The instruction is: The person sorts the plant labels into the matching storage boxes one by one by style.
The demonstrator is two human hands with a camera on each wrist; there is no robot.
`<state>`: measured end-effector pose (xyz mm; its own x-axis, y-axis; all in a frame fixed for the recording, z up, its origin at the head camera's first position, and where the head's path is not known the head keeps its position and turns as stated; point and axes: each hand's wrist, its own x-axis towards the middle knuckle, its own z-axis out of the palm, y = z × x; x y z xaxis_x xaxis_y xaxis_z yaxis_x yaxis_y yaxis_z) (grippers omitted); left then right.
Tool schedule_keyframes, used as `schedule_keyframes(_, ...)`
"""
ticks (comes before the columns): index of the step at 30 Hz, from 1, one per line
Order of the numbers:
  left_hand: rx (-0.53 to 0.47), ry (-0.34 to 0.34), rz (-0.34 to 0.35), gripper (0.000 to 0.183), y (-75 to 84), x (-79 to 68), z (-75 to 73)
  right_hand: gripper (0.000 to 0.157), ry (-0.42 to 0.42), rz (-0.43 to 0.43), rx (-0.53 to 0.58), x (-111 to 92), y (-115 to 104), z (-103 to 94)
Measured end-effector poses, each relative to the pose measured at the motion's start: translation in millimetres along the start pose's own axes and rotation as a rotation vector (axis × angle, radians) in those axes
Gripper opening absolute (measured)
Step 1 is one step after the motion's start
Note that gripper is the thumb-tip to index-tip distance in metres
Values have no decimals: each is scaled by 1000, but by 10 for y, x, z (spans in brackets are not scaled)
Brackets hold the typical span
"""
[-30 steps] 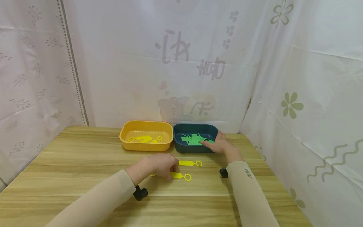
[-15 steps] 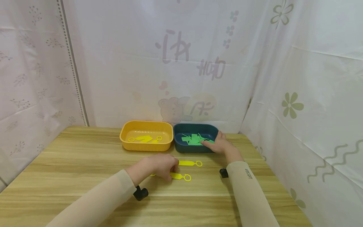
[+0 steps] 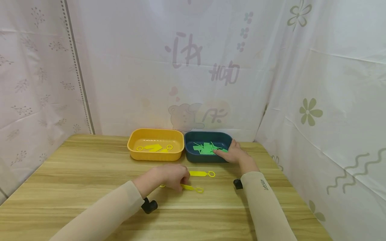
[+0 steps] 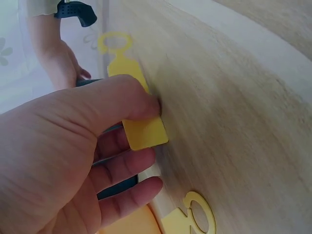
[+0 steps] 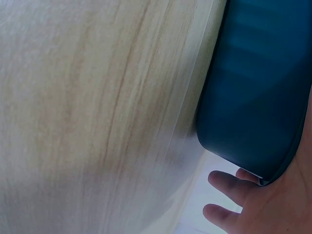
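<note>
My left hand (image 3: 173, 176) pinches a yellow ring-ended tag (image 4: 148, 134) by its flat end, the thumb across its face. The tag's ring (image 3: 199, 190) points to the right in the head view. Just beyond the hand lies a second yellow tag (image 3: 198, 173), partly hidden by the fingers. Another yellow ring (image 4: 200, 212) shows below the hand in the left wrist view. My right hand (image 3: 233, 152) rests over the right end of a dark teal bin (image 5: 258, 83), thumb over the inside. Two of its fingers (image 5: 226, 187) extend loosely past the bin's end.
Flat green pieces (image 3: 206, 148) lie in the teal bin. A yellow bin (image 3: 132, 154) stands against it on the left, with several yellow tags (image 3: 153, 147) inside. Both bins are near the back edge of the wooden table (image 3: 75, 174). Patterned curtains (image 3: 135, 67) hang behind and beside it.
The tag in my left hand has turned more edge-on, and its ring looks narrower. The right hand and both bins have stayed in place.
</note>
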<state>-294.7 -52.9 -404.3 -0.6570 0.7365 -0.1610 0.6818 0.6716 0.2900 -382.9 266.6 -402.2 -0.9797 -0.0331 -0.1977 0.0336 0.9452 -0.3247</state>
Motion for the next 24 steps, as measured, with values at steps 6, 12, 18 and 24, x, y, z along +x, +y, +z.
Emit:
schedule_keyframes(6, -22, 26, 61, 15, -33, 4, -35, 139, 0, -3, 5, -38, -18, -15)
schedule_keyframes(12, -43, 87, 86, 13, -61, 18, -132, 139, 4, -2, 8, -40, -18, -21)
schedule_keyframes(18, -93, 162, 65, 8, -105, -8, -245, 140, 1, -3, 13, -36, -14, -19)
schedule_keyframes(24, -85, 270, 27, 7, -114, -96, -423, 140, 1, 10, 8, 2, -2, -8)
